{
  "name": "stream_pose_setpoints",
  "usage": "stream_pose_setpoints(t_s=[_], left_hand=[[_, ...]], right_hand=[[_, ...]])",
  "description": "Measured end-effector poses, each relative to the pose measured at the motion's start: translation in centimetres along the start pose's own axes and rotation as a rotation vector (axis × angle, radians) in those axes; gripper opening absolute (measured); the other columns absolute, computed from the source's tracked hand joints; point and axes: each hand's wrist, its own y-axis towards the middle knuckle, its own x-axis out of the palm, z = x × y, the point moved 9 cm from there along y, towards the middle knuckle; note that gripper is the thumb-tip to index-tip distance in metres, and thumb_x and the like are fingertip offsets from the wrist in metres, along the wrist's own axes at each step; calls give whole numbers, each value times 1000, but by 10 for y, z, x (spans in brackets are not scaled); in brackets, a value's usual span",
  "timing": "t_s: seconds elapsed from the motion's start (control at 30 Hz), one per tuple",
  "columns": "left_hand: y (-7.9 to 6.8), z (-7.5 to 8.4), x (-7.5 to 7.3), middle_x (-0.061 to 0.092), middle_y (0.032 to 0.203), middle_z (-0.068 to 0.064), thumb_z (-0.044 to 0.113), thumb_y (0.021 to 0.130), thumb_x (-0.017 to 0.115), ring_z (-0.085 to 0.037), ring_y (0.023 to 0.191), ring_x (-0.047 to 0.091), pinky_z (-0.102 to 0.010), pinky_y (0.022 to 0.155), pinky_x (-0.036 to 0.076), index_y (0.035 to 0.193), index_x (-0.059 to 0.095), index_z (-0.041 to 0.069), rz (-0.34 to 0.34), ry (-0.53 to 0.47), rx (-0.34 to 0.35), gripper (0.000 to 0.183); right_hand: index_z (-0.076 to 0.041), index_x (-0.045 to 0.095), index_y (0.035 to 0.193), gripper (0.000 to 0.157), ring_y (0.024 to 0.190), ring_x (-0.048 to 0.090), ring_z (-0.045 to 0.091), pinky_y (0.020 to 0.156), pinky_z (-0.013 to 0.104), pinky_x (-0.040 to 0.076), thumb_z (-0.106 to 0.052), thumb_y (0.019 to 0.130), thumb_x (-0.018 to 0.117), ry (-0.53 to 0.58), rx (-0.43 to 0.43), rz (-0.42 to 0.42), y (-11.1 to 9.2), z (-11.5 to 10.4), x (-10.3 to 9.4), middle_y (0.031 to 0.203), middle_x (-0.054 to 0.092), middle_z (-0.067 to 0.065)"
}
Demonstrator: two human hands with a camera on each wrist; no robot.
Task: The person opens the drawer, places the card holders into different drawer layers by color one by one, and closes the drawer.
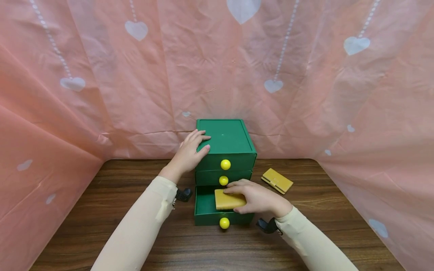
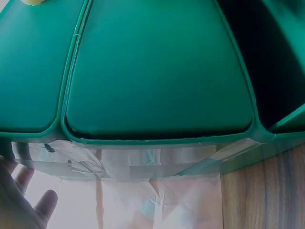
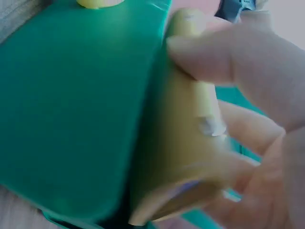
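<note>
A green three-drawer cabinet with round yellow knobs stands on the table, its bottom drawer pulled out. My left hand rests on the cabinet's top left edge, fingers spread; part of that hand shows beside the cabinet wall in the left wrist view. My right hand grips a yellow wallet over the open drawer. In the right wrist view the thumb lies across one side of the wallet, with fingers on the other side, close behind the green drawer front. Whether the wallet touches the drawer floor, I cannot tell.
A second yellow wallet, fastened with a strap, lies on the table right of the cabinet. The wooden table has pink curtains with white hearts behind it and at both sides. The upper two drawers are closed.
</note>
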Motion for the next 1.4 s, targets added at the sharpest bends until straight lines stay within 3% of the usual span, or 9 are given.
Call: stream_pose_setpoints(t_s=[0.23,0.5,1.03,1.4], left_hand=[[0,0,0,32,160,-1,45,105,45,-23,153,12,-60,117,14,144,53,21,-1,3,-2,47],[1,-2,0,32,160,-1,45,105,44,-24,153,12,-60,118,14,144,52,21,0,6,-2,47],[0,-1,0,31,161,0,45,105,44,-23,153,11,-59,118,13,145,52,22,-6,1,-7,47],[0,-3,1,31,161,1,46,105,44,-21,153,10,-60,118,13,145,52,22,-11,-5,-8,47]], right_hand=[[-15,66,132,43,125,54,22,100,43,48,-24,91,75,-8,-39,53,0,-1,0,134,62,2],[-16,66,131,42,127,53,19,103,42,46,-26,91,75,5,25,35,-4,3,-4,134,61,-2],[-16,66,132,41,122,55,21,100,45,47,-27,92,74,-22,56,67,-14,5,-18,134,61,1],[-19,65,132,41,128,53,24,105,48,44,-29,93,73,-6,103,75,-23,10,-25,134,60,-3]])
